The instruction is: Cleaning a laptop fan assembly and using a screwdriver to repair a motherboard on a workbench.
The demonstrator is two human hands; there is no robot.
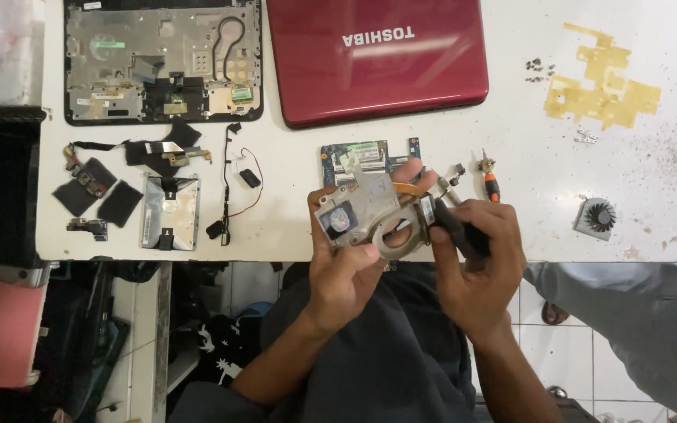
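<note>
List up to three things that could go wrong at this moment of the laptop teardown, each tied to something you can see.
1. The left hand holds the metal heatsink assembly in the air at the table edge; a slip could drop it to the floor.
2. The dark-handled tool in the right hand could slip and bend the copper pipe.
3. Loose screws lie unboxed and may get lost.

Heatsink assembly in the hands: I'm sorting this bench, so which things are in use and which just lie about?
In use:
heatsink assembly, held by left hand
black-handled tool, in right hand

Lying about:
red laptop lid
laptop base
loose fan
hard drive
small screwdriver
</note>
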